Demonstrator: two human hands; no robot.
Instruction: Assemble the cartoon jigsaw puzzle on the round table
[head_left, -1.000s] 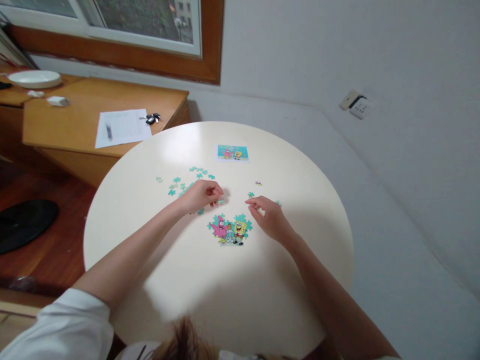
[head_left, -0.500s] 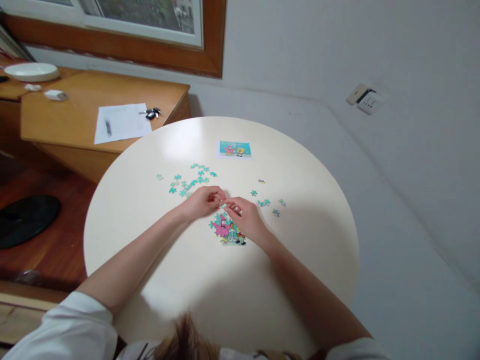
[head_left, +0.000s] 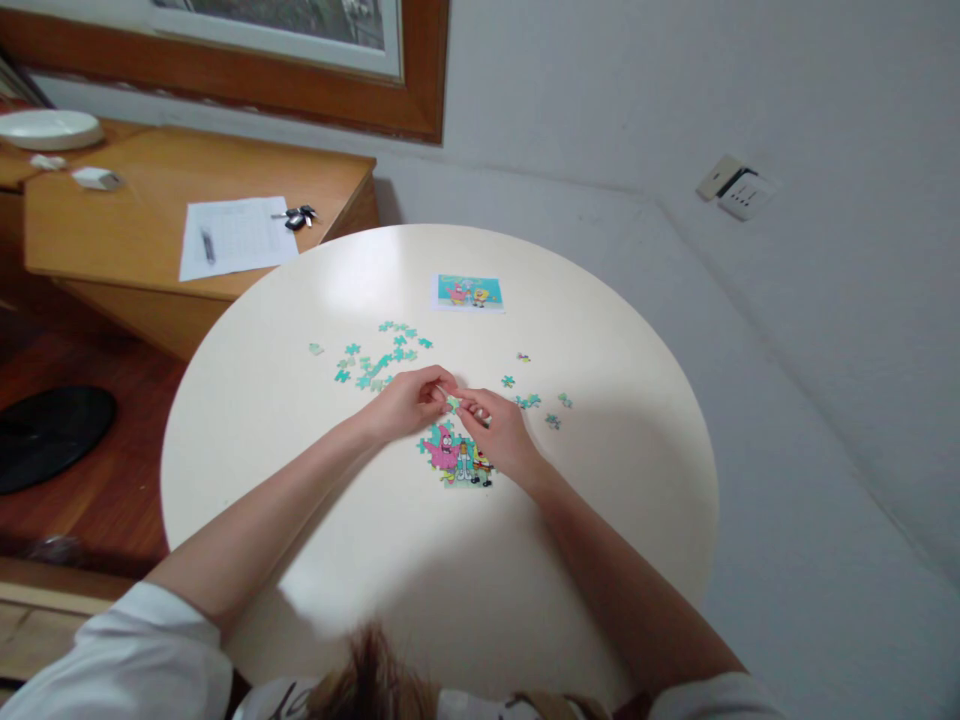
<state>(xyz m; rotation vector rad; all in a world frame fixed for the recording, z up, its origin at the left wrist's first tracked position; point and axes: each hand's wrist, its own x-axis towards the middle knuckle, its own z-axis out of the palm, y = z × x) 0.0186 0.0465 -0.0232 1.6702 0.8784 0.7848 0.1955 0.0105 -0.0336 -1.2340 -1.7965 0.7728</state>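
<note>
My left hand (head_left: 417,400) and my right hand (head_left: 497,430) meet fingertip to fingertip over the middle of the table. Between their pinched fingers is a small green-teal puzzle piece (head_left: 452,404), partly covered by the fingers. Just below them lies a partly joined jigsaw puzzle (head_left: 459,462) with a pink starfish figure and other cartoon figures; my right hand hides part of its right side. To the left of my left hand, several loose teal puzzle pieces (head_left: 384,362) are scattered. More loose puzzle pieces (head_left: 529,401) lie right of my right hand.
A picture card (head_left: 470,292) of the same cartoon lies farther back on the round white table (head_left: 315,560). Beyond it on the left, a wooden desk (head_left: 150,235) carries a sheet of paper (head_left: 247,235), keys (head_left: 298,218) and a white plug-like block (head_left: 96,178). A wall borders the right.
The puzzle piece between my fingers shows more now, as my fingertips have shifted slightly around it. The whole view has tilted a little; the loose pieces appear to lie as before.
</note>
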